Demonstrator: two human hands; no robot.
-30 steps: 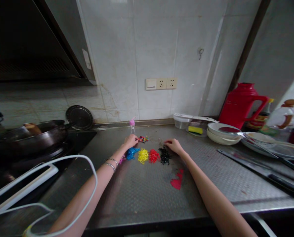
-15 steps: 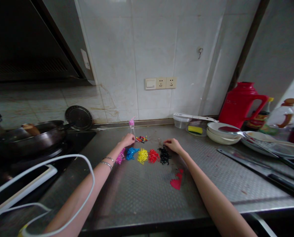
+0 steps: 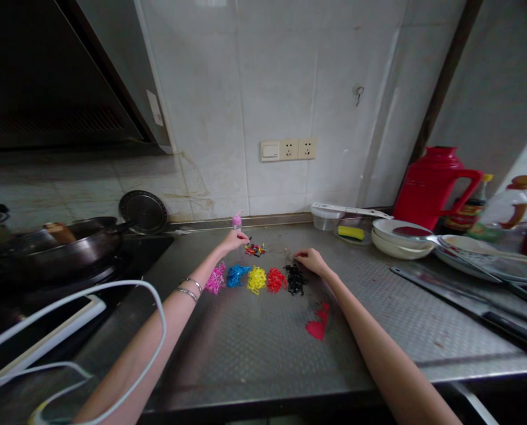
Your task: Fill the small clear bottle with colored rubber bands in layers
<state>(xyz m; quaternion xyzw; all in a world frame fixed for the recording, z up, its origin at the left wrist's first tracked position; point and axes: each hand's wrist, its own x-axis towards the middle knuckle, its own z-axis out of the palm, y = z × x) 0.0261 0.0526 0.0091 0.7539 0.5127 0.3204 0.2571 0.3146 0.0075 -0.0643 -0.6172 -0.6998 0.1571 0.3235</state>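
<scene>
My left hand (image 3: 235,239) is above the left edge of a small mixed pile of coloured bands (image 3: 255,250), thumb and fingertips pinched on a tiny dark piece that looks like a black rubber band (image 3: 249,240). My right hand (image 3: 310,260) rests just behind the heap of black rubber bands (image 3: 295,279), fingers bent together; anything in them is too small to make out. Separate heaps run in a row: pink bands (image 3: 216,278), blue bands (image 3: 237,275), yellow bands (image 3: 257,280) and red bands (image 3: 276,280). Behind my left hand stands a clear bottle with a pink top (image 3: 237,222).
A red paper scrap (image 3: 317,326) lies on the metal counter (image 3: 245,354). At right are a yellow sponge (image 3: 350,232), stacked bowls (image 3: 400,251), a long knife (image 3: 444,298) and a red thermos (image 3: 431,189). A white cable (image 3: 157,295) crosses before my left forearm; a pan (image 3: 77,248) sits at left.
My left hand has lifted slightly up and away from the mixed pile, and a dark piece now shows at its fingertips. My right hand stays by the black heap.
</scene>
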